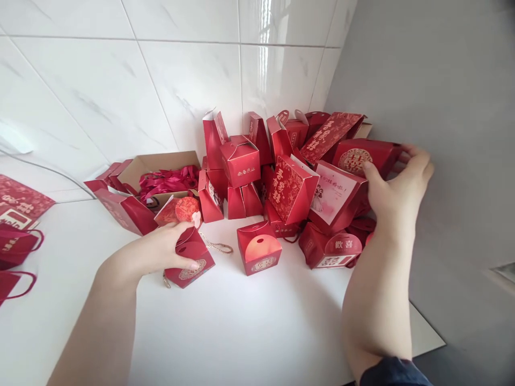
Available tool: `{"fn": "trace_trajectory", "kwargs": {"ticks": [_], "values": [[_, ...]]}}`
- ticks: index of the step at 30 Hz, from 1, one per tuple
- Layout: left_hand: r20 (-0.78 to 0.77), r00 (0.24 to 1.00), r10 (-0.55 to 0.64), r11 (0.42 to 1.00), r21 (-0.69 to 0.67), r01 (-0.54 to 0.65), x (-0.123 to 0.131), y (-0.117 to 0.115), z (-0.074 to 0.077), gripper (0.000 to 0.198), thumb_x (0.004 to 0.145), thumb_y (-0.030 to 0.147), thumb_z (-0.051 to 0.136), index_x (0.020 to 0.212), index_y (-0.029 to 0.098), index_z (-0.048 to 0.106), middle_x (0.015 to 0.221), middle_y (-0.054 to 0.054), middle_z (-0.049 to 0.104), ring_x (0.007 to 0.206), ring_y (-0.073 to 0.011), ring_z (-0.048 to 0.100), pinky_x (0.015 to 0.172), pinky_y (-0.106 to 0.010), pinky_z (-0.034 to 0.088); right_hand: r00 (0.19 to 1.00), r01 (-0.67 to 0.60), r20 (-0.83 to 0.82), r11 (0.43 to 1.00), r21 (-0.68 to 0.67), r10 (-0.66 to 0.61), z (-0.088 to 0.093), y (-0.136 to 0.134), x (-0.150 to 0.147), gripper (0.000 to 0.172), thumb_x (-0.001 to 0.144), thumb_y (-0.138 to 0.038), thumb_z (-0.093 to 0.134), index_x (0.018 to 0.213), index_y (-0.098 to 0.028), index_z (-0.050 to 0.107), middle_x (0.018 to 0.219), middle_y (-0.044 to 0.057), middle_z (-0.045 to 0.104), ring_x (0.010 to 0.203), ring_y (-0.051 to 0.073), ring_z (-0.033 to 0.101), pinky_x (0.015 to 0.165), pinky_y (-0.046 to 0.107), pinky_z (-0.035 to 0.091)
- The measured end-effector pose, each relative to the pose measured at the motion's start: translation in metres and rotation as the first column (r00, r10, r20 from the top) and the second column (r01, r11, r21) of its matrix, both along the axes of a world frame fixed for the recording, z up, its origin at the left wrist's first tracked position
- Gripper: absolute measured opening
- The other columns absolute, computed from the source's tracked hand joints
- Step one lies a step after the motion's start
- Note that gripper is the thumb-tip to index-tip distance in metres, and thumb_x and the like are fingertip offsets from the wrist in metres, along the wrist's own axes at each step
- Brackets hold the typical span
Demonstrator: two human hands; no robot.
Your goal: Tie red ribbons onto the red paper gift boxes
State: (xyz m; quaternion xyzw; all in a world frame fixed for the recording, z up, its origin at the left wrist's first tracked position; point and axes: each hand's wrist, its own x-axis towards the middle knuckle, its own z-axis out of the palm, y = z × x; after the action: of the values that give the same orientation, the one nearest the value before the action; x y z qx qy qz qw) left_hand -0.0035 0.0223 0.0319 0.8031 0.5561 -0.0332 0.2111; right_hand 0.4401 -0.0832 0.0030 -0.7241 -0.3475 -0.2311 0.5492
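The left arm [115, 305] slants in from the lower left; the right arm [382, 273] reaches farther up. The left hand [167, 244] grips a red box [198, 252] on the white table [241, 327], thumb across its front. The right hand [396, 185], thumb and fingers apart, clasps a second box [376, 154] atop the pile [292, 190], near a grey panel [442, 91]. A tiled wall [193, 80] stands behind.

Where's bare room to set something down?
The white surface is bare between the left forearm and right forearm, in front of the orange-flapped box; also between the left forearm and red handled packages. Boxes crowd the tiled wall, up to the right hand.
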Motion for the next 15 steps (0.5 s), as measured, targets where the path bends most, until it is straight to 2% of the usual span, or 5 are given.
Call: {"fn": "trace_trajectory", "kwargs": {"ticks": [3,7,11,13,15], "values": [[-0.044,0.999,-0.006,0.991,-0.133,0.000,-0.001,0.005,-0.006,0.107,0.052,0.064,0.076,0.146,0.028,0.040,0.136,-0.012,0.059,0.114,-0.0349,0.064,0.089,-0.037,0.056,0.999,0.021,-0.044,0.999,-0.034,-0.022,0.001,-0.003,0.000,0.059,0.071,-0.027,0.072,0.127,-0.023,0.055,0.128,0.012,0.051,0.107,0.024,0.060,0.099,0.046,0.046],[-0.038,0.999,-0.010,0.989,-0.150,0.004,-0.004,0.012,-0.011,0.109,0.056,0.058,0.074,0.152,0.029,0.030,0.138,-0.012,0.057,0.108,-0.0342,0.067,0.078,-0.034,0.057,0.997,0.070,0.030,0.996,-0.048,-0.068,0.004,-0.010,0.005,0.047,0.077,-0.029,0.067,0.123,-0.021,0.062,0.122,0.013,0.055,0.112,0.030,0.060,0.103,0.054,0.042],[-0.040,0.998,-0.058,0.998,-0.024,0.057,-0.005,0.010,-0.003,0.095,0.065,0.055,0.068,0.151,0.033,0.034,0.144,-0.007,0.053,0.113,-0.0314,0.065,0.078,-0.032,0.057,0.948,0.130,0.269,0.979,0.159,-0.170,0.017,-0.016,-0.012,0.045,0.073,-0.024,0.067,0.117,-0.018,0.061,0.121,0.016,0.056,0.114,0.034,0.058,0.091,0.058,0.049],[0.001,0.994,-0.105,0.993,0.056,0.105,-0.007,0.004,0.007,0.089,0.070,0.056,0.066,0.150,0.035,0.035,0.147,-0.003,0.049,0.120,-0.0305,0.061,0.085,-0.032,0.057,0.955,0.029,0.282,0.975,0.219,-0.092,0.029,-0.020,-0.039,0.041,0.075,-0.023,0.068,0.116,-0.020,0.062,0.120,0.016,0.058,0.109,0.033,0.061,0.075,0.050,0.055],[0.069,0.982,-0.175,0.972,0.169,0.161,-0.010,-0.004,0.019,0.085,0.073,0.056,0.066,0.150,0.040,0.033,0.151,0.001,0.045,0.128,-0.0294,0.055,0.092,-0.032,0.055,0.945,-0.236,0.275,0.950,0.206,0.176,0.040,-0.023,-0.075,0.039,0.081,-0.030,0.068,0.118,-0.023,0.062,0.119,0.012,0.061,0.106,0.029,0.064,0.077,0.046,0.058]]}}
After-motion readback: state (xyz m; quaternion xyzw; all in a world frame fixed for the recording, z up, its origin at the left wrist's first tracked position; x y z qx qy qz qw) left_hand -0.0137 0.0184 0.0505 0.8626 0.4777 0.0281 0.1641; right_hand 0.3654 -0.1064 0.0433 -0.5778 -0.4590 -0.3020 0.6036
